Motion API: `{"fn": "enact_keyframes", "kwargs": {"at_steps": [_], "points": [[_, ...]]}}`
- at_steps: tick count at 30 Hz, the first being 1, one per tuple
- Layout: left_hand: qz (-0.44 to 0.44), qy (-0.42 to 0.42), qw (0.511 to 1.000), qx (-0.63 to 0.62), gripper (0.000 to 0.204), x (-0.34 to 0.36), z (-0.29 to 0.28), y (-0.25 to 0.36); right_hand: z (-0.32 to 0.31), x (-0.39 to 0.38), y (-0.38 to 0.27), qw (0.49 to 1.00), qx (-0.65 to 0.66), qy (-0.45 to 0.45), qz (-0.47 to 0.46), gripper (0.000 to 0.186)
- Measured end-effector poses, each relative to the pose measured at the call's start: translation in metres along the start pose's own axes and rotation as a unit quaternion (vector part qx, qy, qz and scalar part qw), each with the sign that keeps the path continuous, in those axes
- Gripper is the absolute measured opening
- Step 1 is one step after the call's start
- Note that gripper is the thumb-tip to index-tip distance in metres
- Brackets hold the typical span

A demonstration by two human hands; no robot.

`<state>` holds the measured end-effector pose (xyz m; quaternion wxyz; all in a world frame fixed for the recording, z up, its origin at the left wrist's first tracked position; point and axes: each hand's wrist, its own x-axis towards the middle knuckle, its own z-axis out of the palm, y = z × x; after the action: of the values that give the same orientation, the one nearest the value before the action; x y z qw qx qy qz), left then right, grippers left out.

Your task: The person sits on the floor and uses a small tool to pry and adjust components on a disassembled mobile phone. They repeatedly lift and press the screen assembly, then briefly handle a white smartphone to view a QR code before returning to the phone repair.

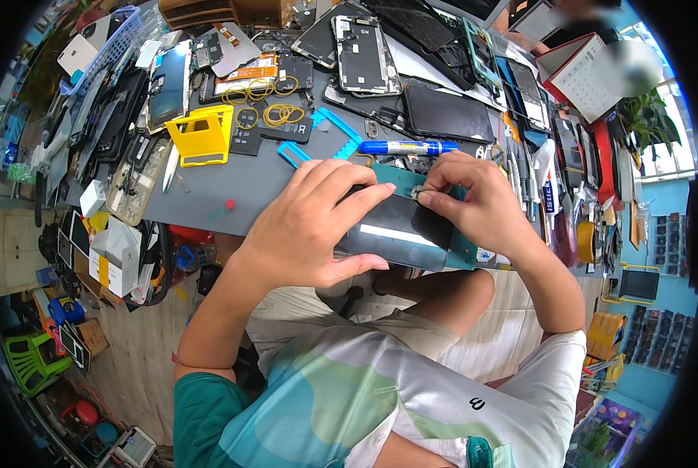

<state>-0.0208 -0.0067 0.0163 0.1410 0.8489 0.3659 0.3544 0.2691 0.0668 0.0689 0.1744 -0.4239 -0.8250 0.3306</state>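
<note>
A dark phone screen panel (400, 230) lies on a teal holder plate (464, 253) at the near edge of the grey work mat (209, 199). My left hand (310, 226) rests on the panel's left end, fingers over its top and thumb under its lower edge. My right hand (478, 199) pinches a small metal part (419, 191) at the panel's upper edge. A blue marker pen (407, 147) lies just beyond both hands.
A yellow phone stand (202, 134), yellow rubber bands (283, 113) and a blue plastic frame (318, 144) sit on the mat. Several phones and dark screens (446, 113) crowd the back. Tools stand at the right (544, 175). A green stool (29, 363) is on the floor.
</note>
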Motion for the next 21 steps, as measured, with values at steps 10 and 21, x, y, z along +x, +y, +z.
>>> {"fn": "enact_keyframes", "kwargs": {"at_steps": [10, 21], "points": [[-0.001, 0.016, 1.000, 0.000, 0.083, 0.0003, 0.0026, -0.0005, 0.0014, -0.0002, 0.0017, 1.000, 0.006, -0.001, 0.017, 0.016], [-0.001, 0.013, 1.000, 0.003, 0.084, 0.0007, 0.0026, -0.0008, 0.0016, 0.0001, 0.0036, 0.999, 0.021, -0.005, 0.036, 0.016]]}}
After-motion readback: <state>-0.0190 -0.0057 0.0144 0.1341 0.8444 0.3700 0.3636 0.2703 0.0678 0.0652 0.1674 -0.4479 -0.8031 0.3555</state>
